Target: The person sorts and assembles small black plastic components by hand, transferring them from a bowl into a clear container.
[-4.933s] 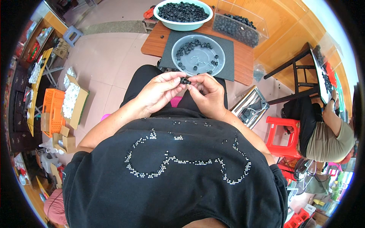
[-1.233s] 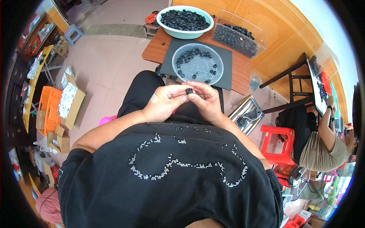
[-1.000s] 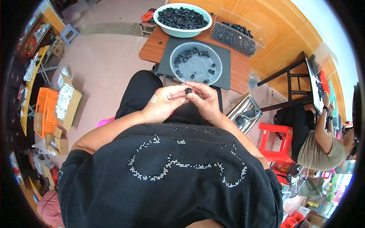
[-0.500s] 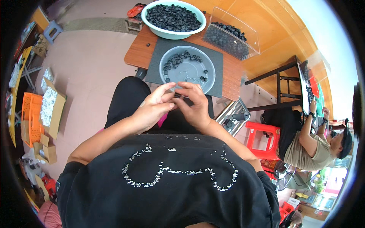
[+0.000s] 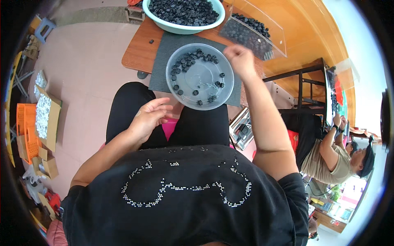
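Across a wood-grained brown bench [image 5: 141, 49] lies a flat, matt, dark grey mat [image 5: 162, 55], on which stands a round bowl [image 5: 211, 71] of smooth translucent plastic. Small black parts [image 5: 186, 61], short and ring-like with a dull finish, cluster along its far and left wall, with a few scattered nearer the front; thin pale strands [image 5: 213, 85] lie on its floor. Of the two hands, the left hand [image 5: 150, 117] is held over the lap, fingers parted and loosely bent around nothing visible. The right hand [image 5: 240, 59], blurred, is curled at the bowl's right rim, near the clear box; whether it grips a part cannot be told. Behind stands a glossy pale-turquoise basin [image 5: 176, 28], heaped with similar black pieces [image 5: 184, 12]; beside it, a rectangular clear box [image 5: 277, 39] holds more. One loose piece [image 5: 151, 41] rests on the bare wood. The wearer's soft black shirt [image 5: 184, 176] carries glittering studs in curving outlines. At left, a cardboard carton [image 5: 53, 123] of white pieces adjoins a perforated orange plastic crate [image 5: 26, 108]. Print at the far right is too small to read.
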